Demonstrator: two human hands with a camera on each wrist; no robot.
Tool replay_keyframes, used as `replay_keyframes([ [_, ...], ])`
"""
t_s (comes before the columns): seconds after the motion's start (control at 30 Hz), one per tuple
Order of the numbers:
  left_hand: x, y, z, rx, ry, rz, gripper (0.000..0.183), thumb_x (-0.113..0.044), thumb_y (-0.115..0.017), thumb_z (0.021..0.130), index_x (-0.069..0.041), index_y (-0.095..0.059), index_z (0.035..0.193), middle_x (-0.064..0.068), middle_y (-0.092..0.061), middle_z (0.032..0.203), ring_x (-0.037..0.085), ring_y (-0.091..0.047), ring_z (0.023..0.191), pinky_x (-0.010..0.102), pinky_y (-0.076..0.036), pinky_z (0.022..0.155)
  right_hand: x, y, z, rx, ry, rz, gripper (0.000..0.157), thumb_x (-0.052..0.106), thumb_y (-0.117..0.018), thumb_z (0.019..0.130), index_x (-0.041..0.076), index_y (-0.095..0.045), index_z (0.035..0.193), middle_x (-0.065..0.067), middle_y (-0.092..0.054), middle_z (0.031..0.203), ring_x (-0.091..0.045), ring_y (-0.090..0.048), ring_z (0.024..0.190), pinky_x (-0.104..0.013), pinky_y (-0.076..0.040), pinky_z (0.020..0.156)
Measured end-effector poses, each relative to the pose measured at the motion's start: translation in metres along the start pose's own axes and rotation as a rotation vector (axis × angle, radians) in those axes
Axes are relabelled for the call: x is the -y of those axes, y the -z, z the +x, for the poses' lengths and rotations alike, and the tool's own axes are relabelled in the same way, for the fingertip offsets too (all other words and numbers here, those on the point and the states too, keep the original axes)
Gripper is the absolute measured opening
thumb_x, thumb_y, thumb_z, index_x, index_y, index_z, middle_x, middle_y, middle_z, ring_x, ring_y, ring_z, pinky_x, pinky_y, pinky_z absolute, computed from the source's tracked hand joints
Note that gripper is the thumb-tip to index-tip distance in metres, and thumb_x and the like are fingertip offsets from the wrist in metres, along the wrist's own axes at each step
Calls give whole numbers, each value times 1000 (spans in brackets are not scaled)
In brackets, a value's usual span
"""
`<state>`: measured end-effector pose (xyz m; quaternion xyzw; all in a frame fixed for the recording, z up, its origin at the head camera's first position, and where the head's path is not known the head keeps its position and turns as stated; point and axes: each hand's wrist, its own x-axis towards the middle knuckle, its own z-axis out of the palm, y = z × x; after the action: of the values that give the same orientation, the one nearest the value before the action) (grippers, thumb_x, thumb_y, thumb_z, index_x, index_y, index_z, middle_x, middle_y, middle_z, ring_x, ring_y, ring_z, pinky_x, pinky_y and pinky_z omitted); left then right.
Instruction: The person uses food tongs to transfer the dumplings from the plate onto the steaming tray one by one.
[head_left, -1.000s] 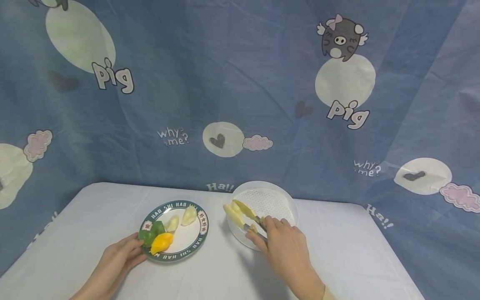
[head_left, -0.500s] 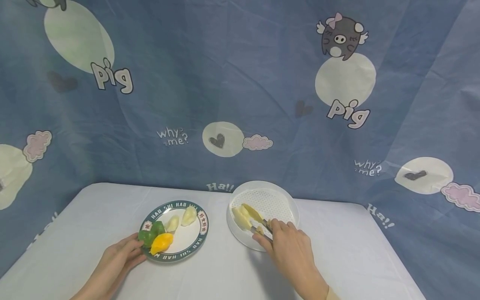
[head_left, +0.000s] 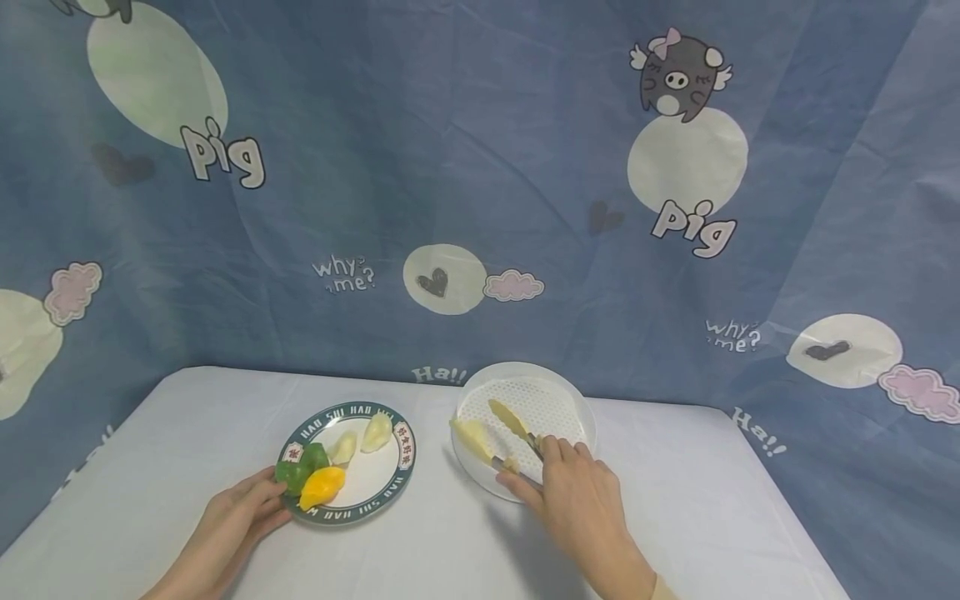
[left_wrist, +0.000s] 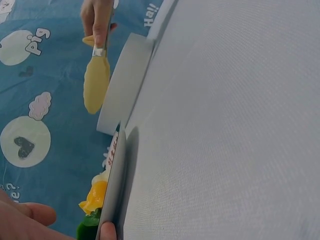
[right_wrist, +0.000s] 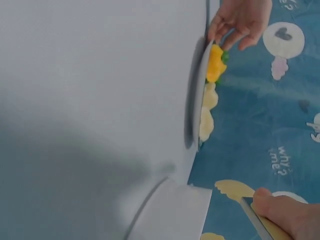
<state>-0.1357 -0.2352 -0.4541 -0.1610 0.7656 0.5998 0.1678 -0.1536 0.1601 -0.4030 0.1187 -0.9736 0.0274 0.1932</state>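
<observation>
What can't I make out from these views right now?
- Tongs, handle end: head view, hidden by the right hand.
- White basket, inside: left wrist view, hidden by its outer wall.
- Green piece: left wrist view, cut off by the bottom edge.
- Left hand, lower fingertips: head view, hidden by the plate.

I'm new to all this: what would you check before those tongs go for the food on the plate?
1. Plate steadied: ok, the left hand holds its rim.
2. Tongs in hand: ok, the right hand grips them.
3. Tips apart: ok, a gap shows between them.
4. Tongs above the food: not ok, they are over the white basket.
5. Pale pieces uncovered: ok, both lie in plain view.
6. Left fingers clear of the green piece: cannot tell, they are right beside it.
</observation>
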Motion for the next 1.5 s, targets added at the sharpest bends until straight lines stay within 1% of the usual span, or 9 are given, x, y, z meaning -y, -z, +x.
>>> replay_keyframes([
  [0.17, 1, 1, 0, -4, 5, -4, 79, -28, -39, 113, 16, 2, 165, 47, -2, 170, 56, -24, 160, 27, -64, 108, 8, 5, 1, 23, 9, 12, 65, 79, -63, 92, 14, -59, 89, 5, -47, 68, -10, -37, 62, -22, -30, 47],
  [0.37, 0, 0, 0, -12, 10, 3, 78, -28, -38, 113, 15, 2, 165, 46, -1, 171, 56, -22, 161, 33, -61, 113, 23, 8, 9, 62, 35, 53, 72, 82, -59, 92, 11, -64, 102, 2, -60, 77, -15, -51, 69, -28, -43, 51],
  [0.47, 0, 0, 0, -10, 8, -5, 78, -28, -38, 113, 15, 1, 165, 45, -1, 171, 56, -22, 161, 32, -62, 112, 31, 6, 11, 76, 66, 67, 76, 84, -58, 91, 10, -65, 106, 2, -62, 80, -15, -53, 71, -29, -44, 52],
  [0.67, -1, -1, -1, -12, 5, -18, 78, -28, -38, 113, 16, 1, 165, 46, -2, 171, 56, -25, 160, 27, -64, 109, 48, -3, 15, 86, 127, 77, 75, 85, -58, 90, 11, -63, 105, 3, -60, 79, -14, -51, 71, -25, -39, 51],
  [0.77, -2, -1, -1, -14, 6, -3, 79, -29, -38, 113, 16, 0, 165, 45, -3, 171, 56, -26, 160, 29, -63, 110, 57, -9, 18, 88, 139, 63, 74, 85, -58, 90, 12, -60, 101, 2, -57, 78, -14, -49, 70, -24, -35, 50],
  [0.9, -2, -2, -2, -15, 10, 6, 79, -30, -38, 113, 16, 0, 165, 45, -3, 171, 56, -25, 160, 33, -60, 114, 66, -17, 24, 47, 159, 43, 72, 85, -60, 89, 13, -58, 97, 3, -54, 75, -15, -47, 68, -22, -31, 48],
  [1.03, -1, -2, -1, -15, 11, 1, 79, -29, -37, 113, 16, 1, 165, 46, -3, 170, 56, -24, 160, 33, -61, 114, 74, -26, 31, 30, 166, 45, 70, 83, -63, 88, 13, -58, 97, 2, -56, 77, -15, -46, 69, -22, -31, 49],
  [1.2, 0, -2, 0, -14, -1, -6, 79, -28, -38, 113, 17, 0, 165, 46, -4, 170, 56, -25, 160, 30, -63, 111, 84, -37, 38, 38, 174, 41, 70, 82, -64, 89, 13, -60, 99, 1, -60, 80, -15, -49, 71, -23, -34, 49],
  [1.5, 0, -1, 2, -21, 9, -27, 79, -26, -40, 111, 16, 0, 165, 46, -4, 170, 57, -26, 159, 30, -64, 109, 93, -47, 44, 27, 177, 48, 69, 80, -62, 91, 12, -60, 101, 2, -55, 77, -14, -44, 68, -22, -29, 48],
])
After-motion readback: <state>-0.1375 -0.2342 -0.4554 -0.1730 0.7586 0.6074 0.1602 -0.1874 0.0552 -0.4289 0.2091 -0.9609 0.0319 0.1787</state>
